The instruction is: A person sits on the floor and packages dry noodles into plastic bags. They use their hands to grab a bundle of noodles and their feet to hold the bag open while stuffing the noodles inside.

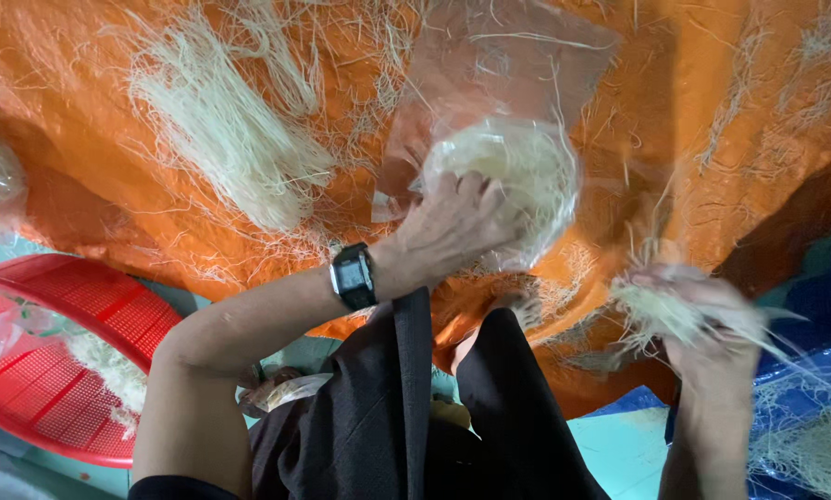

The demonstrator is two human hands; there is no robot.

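My left hand [452,227], with a black digital watch on the wrist, grips a clear plastic bag [517,171] stuffed with a round bundle of pale thin noodles. The bag's empty upper part rises over the orange sheet. To the lower right, my right hand [702,319] is closed around a loose tuft of noodle strands [661,310], blurred by motion. The two hands are apart, the right one lower than the bag.
An orange tarp [82,111] carries a long pile of noodles [221,130] and scattered strands. A red plastic basket [73,306] with noodles sits at the left. A blue sheet [804,306] lies at the right. My black-clothed lap fills the bottom middle.
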